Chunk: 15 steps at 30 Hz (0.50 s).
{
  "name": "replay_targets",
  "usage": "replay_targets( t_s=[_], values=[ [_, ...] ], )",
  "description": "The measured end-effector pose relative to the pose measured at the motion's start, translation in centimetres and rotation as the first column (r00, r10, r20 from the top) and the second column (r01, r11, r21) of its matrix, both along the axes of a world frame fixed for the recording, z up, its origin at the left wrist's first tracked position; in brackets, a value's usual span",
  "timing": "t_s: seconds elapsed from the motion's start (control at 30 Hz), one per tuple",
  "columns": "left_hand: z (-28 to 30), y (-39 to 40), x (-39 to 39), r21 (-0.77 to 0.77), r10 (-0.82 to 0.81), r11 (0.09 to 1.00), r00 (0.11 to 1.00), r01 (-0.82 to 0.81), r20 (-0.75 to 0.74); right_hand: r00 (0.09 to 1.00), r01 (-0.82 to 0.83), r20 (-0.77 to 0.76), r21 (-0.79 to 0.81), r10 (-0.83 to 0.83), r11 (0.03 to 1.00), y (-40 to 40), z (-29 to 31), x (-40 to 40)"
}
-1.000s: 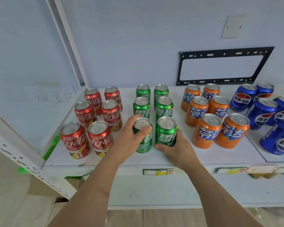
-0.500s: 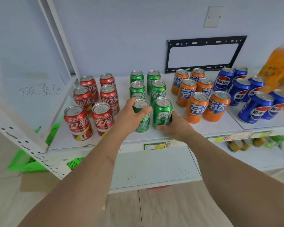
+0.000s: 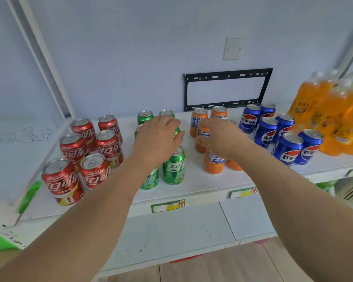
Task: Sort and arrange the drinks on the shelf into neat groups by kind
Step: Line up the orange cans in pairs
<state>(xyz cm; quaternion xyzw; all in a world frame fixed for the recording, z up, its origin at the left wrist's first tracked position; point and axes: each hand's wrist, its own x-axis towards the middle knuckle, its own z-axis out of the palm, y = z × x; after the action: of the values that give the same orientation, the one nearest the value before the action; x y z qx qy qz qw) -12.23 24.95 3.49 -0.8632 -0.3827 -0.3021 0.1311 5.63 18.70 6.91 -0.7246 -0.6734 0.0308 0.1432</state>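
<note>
We have our left hand (image 3: 157, 137) spread loosely over the middle green Sprite cans (image 3: 173, 166), fingers open, gripping nothing. Our right hand (image 3: 220, 137) curls round a middle orange Fanta can (image 3: 203, 135), though we cannot tell whether it truly grips. The cans stand tightly packed, so a careless wrist could topple the front Fanta can (image 3: 213, 162) into its neighbours or off the shelf (image 3: 202, 184) edge. The shelf is smooth white board, against a pale blue wall (image 3: 130, 58) carrying a black bracket (image 3: 226, 74).

Head-worn view, angled down, close.
</note>
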Motion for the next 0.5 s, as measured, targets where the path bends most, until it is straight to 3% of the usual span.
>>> replay_targets(
  t_s=[0.1, 0.3, 0.5],
  values=[
    [0.7, 2.1, 3.4, 0.011, 0.025, 1.000, 1.000, -0.025, 0.009, 1.000, -0.013, 0.021, 0.037, 0.013, 0.999, 2.5, 0.8, 3.8],
    [1.6, 6.7, 10.4, -0.215, 0.135, 0.968, 0.991, -0.132, 0.003, 1.000, -0.007, 0.000, -0.012, 0.007, 1.000, 8.2, 1.3, 13.0],
    [2.3, 11.7, 14.8, -0.576, 0.255, 0.794, 0.967, -0.196, 0.023, 0.987, -0.003, -0.158, -0.142, -0.019, 0.990, 14.5, -0.2, 18.0]
  ],
)
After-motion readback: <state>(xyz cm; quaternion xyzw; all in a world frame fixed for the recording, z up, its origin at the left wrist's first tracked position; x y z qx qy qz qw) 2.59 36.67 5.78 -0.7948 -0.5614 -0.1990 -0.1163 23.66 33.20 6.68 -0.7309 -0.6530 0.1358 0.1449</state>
